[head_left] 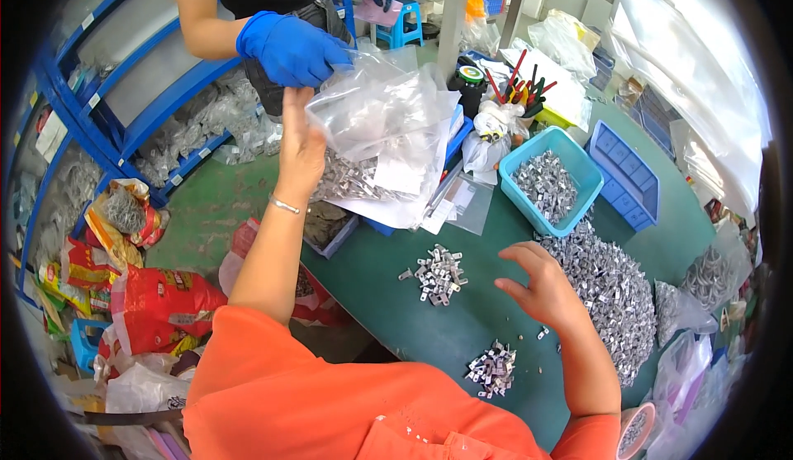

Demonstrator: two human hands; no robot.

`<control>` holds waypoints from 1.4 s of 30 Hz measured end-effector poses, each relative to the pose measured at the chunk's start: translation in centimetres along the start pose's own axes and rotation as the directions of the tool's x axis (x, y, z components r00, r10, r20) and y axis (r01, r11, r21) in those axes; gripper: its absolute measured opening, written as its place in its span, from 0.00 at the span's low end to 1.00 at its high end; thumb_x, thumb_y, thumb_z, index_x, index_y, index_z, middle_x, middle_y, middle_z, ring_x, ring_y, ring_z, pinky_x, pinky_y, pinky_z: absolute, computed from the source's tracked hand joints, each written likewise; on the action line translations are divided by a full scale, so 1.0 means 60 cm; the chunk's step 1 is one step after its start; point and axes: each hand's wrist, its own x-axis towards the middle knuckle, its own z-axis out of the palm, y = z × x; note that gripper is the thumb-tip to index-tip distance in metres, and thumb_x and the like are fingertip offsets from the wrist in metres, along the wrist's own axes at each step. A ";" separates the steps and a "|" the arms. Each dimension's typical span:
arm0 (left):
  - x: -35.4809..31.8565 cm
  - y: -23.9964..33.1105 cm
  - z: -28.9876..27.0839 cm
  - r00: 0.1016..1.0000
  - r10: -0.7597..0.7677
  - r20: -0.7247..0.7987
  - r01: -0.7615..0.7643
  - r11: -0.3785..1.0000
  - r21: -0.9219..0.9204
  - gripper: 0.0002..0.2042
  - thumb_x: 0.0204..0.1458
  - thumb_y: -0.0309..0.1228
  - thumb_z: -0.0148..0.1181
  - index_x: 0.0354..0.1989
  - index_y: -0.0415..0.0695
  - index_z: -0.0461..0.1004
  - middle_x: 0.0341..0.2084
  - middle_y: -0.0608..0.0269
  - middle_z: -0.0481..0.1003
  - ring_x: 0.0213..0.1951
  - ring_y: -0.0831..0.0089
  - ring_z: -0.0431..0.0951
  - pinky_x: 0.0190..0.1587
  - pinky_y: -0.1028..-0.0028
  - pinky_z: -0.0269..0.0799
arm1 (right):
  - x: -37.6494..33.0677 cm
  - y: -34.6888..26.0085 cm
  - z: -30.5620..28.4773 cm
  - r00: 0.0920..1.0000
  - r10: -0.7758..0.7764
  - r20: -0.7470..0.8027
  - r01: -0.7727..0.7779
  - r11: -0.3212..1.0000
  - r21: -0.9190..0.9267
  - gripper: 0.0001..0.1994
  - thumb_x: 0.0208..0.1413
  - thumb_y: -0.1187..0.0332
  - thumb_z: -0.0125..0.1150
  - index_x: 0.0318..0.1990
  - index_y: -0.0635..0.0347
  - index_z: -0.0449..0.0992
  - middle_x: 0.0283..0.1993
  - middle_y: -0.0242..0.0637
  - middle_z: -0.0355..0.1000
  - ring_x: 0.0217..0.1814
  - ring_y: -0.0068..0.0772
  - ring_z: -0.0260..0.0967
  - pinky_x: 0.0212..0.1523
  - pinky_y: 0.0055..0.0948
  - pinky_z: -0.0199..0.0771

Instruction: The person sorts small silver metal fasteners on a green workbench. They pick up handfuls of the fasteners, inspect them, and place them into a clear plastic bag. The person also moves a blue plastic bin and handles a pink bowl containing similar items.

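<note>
My left hand is raised and grips the edge of a clear plastic bag with small metal parts in its bottom. A co-worker's blue-gloved hand holds the same bag from above. My right hand rests on the green table with fingers curled and apart, holding nothing, beside a large heap of small metal brackets. Two small bracket piles lie close by, one pile left of that hand and another pile near the table edge.
A light-blue tray of brackets and a blue compartment box stand at the back. Pens, tape and bagged parts crowd behind them. Blue shelving with bagged parts lines the left. Coloured sacks lie on the floor.
</note>
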 end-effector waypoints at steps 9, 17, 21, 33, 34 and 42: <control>0.077 -0.023 -0.009 0.835 -0.288 0.470 0.184 0.949 0.256 0.43 0.44 0.27 0.65 0.68 0.39 0.45 0.64 0.54 0.56 0.64 0.69 0.55 0.65 0.72 0.50 | 0.017 -0.027 0.001 0.996 0.018 0.089 -0.019 1.000 0.017 0.16 0.46 0.72 0.67 0.44 0.63 0.73 0.48 0.46 0.70 0.50 0.50 0.67 0.47 0.39 0.71; 0.054 -0.032 0.005 0.843 -0.389 0.371 0.467 0.872 -0.147 0.28 0.51 0.26 0.60 0.61 0.38 0.60 0.56 0.62 0.66 0.56 0.74 0.65 0.59 0.72 0.60 | -0.012 -0.002 0.009 0.991 0.047 0.125 -0.045 0.999 -0.015 0.15 0.45 0.73 0.67 0.42 0.64 0.74 0.46 0.46 0.70 0.49 0.51 0.68 0.47 0.39 0.71; 0.053 -0.050 -0.013 0.882 -0.376 0.283 0.439 0.874 -0.208 0.27 0.61 0.48 0.49 0.58 0.37 0.65 0.52 0.61 0.70 0.54 0.75 0.68 0.57 0.73 0.62 | -0.020 0.003 0.011 0.991 0.020 0.132 -0.018 1.000 -0.012 0.14 0.45 0.74 0.67 0.41 0.64 0.75 0.46 0.46 0.71 0.48 0.51 0.69 0.47 0.39 0.71; 0.034 -0.026 -0.027 0.907 -0.405 0.112 0.418 0.899 -0.132 0.42 0.57 0.64 0.30 0.57 0.31 0.64 0.54 0.47 0.68 0.57 0.59 0.67 0.63 0.63 0.55 | -0.073 0.052 0.019 0.975 0.184 0.123 -0.186 0.983 0.003 0.14 0.44 0.75 0.66 0.40 0.64 0.75 0.44 0.45 0.71 0.47 0.50 0.69 0.46 0.38 0.71; 0.033 -0.024 -0.025 0.907 -0.408 0.105 0.420 0.897 -0.136 0.43 0.57 0.64 0.30 0.57 0.31 0.64 0.54 0.46 0.68 0.58 0.58 0.67 0.63 0.62 0.55 | -0.082 0.060 0.023 0.976 0.198 0.093 -0.198 0.980 -0.013 0.13 0.44 0.75 0.66 0.40 0.64 0.75 0.44 0.45 0.71 0.47 0.50 0.69 0.46 0.38 0.71; 0.030 -0.026 -0.028 0.904 -0.424 0.061 0.428 0.892 -0.145 0.43 0.57 0.64 0.30 0.57 0.28 0.63 0.53 0.45 0.68 0.57 0.59 0.67 0.63 0.65 0.55 | -0.152 0.121 0.040 0.962 0.270 -0.035 -0.271 0.942 -0.198 0.13 0.44 0.78 0.63 0.40 0.65 0.74 0.44 0.46 0.69 0.48 0.52 0.67 0.49 0.39 0.69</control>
